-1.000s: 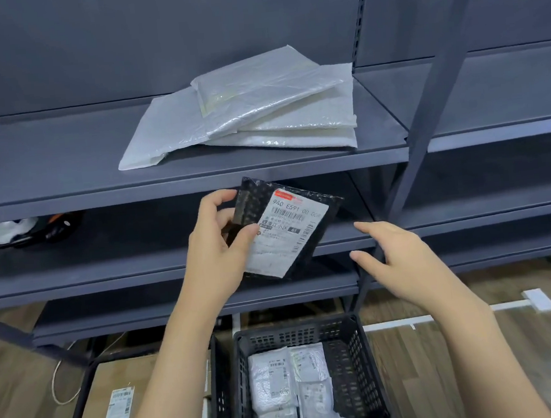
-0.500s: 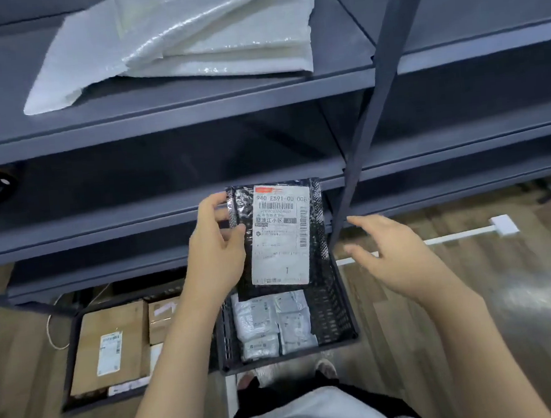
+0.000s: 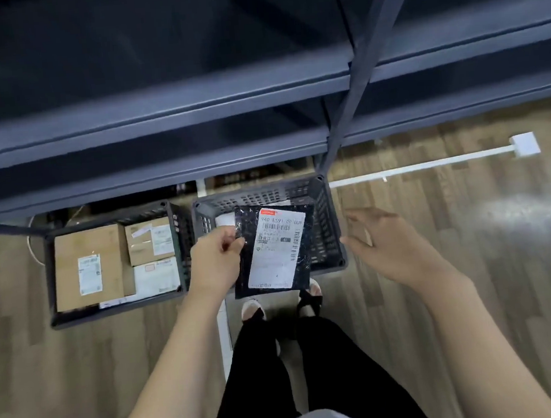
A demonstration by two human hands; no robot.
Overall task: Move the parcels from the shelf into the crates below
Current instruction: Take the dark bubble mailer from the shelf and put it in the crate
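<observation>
This looks like a parcel storeroom or small sorting depot. Dark grey metal shelving (image 3: 173, 117) runs in tiers along the wall, and two black plastic crates (image 3: 330, 224) sit on the wood-look floor (image 3: 471, 258) beneath it. One crate holds labelled cardboard boxes (image 3: 87, 267), and a black mailer (image 3: 272, 249) with a barcoded shipping label hangs over the other.

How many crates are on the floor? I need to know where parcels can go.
2. The left crate, under the shelf edge, holds cardboard boxes. The right crate sits beside it, below the black parcel in the left hand. More may be hidden under the shelving.
</observation>
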